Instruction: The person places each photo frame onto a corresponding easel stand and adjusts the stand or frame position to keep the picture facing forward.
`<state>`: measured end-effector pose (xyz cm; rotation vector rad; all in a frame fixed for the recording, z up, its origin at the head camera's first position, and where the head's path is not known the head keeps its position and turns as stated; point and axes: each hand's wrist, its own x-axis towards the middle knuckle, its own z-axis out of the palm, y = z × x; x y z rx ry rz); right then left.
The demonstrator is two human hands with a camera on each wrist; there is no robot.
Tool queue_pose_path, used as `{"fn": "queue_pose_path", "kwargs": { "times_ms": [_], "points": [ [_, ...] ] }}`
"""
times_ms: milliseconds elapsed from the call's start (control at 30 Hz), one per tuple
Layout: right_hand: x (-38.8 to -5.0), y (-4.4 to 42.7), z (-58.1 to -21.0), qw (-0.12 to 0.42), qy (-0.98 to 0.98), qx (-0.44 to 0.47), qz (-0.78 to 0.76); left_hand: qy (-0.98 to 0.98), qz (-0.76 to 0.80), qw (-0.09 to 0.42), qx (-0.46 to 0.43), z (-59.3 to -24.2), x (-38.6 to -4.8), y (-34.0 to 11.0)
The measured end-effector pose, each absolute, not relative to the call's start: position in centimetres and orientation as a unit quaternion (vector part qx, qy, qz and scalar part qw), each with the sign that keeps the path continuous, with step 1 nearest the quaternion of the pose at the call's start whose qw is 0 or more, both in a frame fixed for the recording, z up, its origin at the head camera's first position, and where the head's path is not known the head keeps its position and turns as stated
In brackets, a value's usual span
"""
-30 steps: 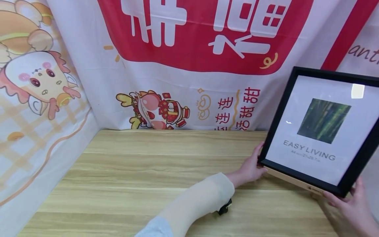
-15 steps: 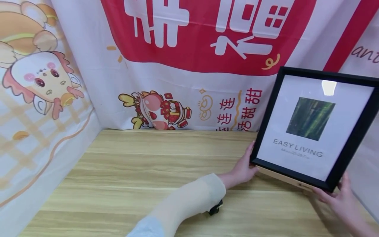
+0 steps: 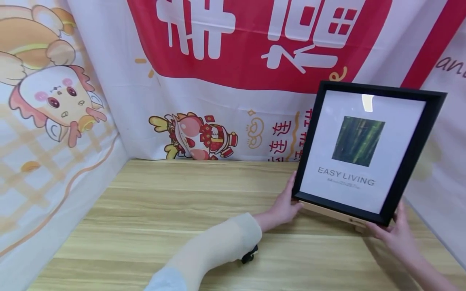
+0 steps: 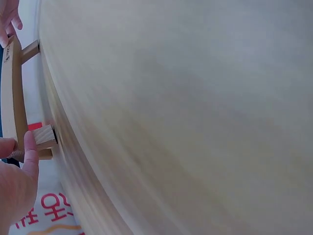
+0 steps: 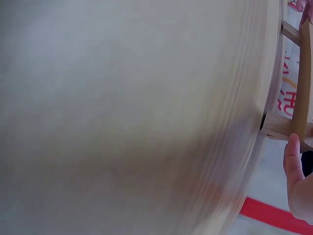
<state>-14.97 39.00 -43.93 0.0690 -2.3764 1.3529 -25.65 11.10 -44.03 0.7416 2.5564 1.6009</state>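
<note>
A black picture frame (image 3: 358, 139) with a white sheet reading EASY LIVING leans back on a small wooden easel (image 3: 333, 214) at the table's right side. At its lower left corner, my left hand (image 3: 282, 206) grips the easel's ledge. My right hand (image 3: 395, 234) holds the opposite lower corner, thumb at the ledge's front. In the left wrist view, thumb and finger of the left hand (image 4: 19, 186) pinch the ledge end of the easel (image 4: 12, 98). The right wrist view shows the right hand (image 5: 298, 186) at the other end. Whether the easel's feet touch the tabletop, I cannot tell.
The wood-grain table (image 3: 174, 210) stretches to the left of the frame. A red and white printed cloth (image 3: 233, 97) hangs along its back edge. Another cloth with cartoon animals (image 3: 54, 161) hangs at the left, and a pale cloth (image 3: 429, 178) at the right.
Both hands have moved the framed picture and easel leftward along the table. The frame's right edge, cut off earlier, is now fully in view. The grip looks the same.
</note>
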Motion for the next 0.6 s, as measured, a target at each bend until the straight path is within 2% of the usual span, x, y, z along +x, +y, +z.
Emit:
{"fn": "queue_pose_path", "kwargs": {
  "times_ms": [167,600],
  "points": [
    [-15.9,37.7,-43.8,0.19,-0.841,0.038,0.506,0.817,0.527,0.008,0.236,-44.2,-25.9,9.5],
    [-18.3,34.1,-43.5,0.164,-0.841,0.071,0.51,0.784,0.591,0.038,0.189,-43.9,-26.1,5.1]
  ]
}}
